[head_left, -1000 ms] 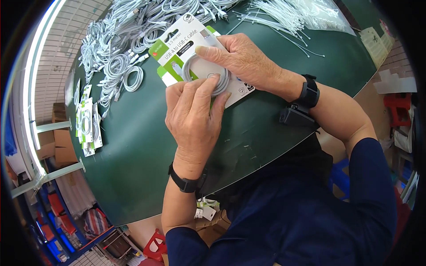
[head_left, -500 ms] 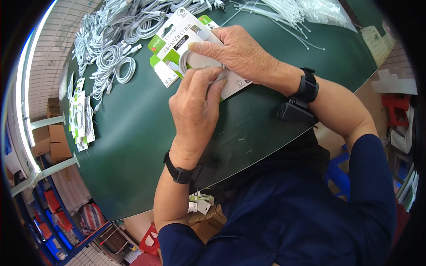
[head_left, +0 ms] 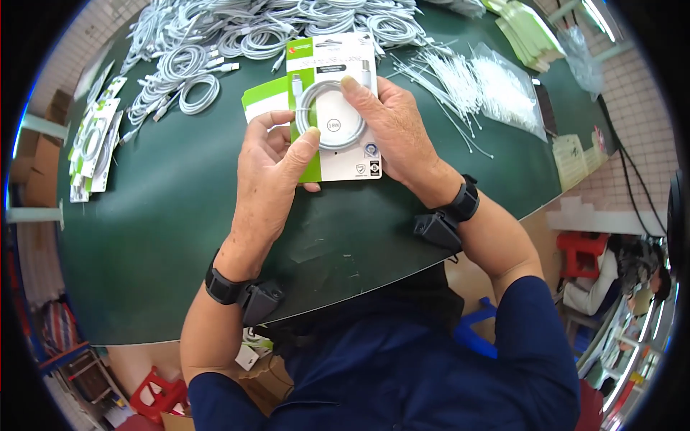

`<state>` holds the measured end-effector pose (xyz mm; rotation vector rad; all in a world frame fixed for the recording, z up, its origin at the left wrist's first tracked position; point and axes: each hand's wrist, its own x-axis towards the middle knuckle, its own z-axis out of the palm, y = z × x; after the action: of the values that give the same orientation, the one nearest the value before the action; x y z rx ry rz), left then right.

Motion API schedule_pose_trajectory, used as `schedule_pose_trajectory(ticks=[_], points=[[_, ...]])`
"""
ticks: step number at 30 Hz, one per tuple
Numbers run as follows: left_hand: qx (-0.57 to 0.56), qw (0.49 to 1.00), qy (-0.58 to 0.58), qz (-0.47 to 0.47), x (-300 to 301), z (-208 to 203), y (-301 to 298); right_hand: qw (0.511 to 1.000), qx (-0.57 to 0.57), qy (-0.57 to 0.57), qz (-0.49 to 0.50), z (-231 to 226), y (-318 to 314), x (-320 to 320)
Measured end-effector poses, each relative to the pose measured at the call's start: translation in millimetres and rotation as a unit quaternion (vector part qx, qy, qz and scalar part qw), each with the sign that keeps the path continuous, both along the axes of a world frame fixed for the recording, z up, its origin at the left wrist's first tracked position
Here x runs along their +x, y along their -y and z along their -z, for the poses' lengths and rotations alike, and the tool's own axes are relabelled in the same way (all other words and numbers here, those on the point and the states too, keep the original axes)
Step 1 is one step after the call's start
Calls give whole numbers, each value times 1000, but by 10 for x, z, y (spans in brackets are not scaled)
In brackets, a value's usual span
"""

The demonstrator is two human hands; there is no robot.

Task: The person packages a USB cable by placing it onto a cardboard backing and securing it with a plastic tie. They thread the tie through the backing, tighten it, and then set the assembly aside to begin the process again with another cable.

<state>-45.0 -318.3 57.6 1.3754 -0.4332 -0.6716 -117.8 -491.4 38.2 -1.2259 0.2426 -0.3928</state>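
Observation:
Between both hands, above the green table, is a white and green packaging card (head_left: 350, 162) with a coiled white USB cable (head_left: 302, 108) lying on its front. My left hand (head_left: 269, 161) grips the card's left edge, thumb on the coil and fingers partly behind. My right hand (head_left: 399, 126) pinches the right edge, its thumb on the coil's upper right. The cable's two plugs show at the card's upper left and right. Another green and white card (head_left: 264, 93) sits just behind, partly hidden by the held one.
A heap of coiled white cables (head_left: 251, 36) covers the far side of the table (head_left: 165, 273). White cable ties (head_left: 445, 82) and a clear bag (head_left: 510, 97) lie far right, with a stack of pale green cards (head_left: 528, 36) beyond. Several packed cables (head_left: 93, 147) lie at left.
The card has turned from slanted to nearly upright. My left hand has gone from pinching the coil to holding the card's left edge. The head view has shifted.

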Motion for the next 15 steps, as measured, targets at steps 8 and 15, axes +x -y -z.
schedule_pose_trajectory(ticks=[8,15], points=[[-19,987,-160,-2,43,-7,-44,999,22,31,-8,-64,-113,-14],[-90,977,-182,57,31,21,-76,1000,-9,22,-18,-80,-77,-56]])
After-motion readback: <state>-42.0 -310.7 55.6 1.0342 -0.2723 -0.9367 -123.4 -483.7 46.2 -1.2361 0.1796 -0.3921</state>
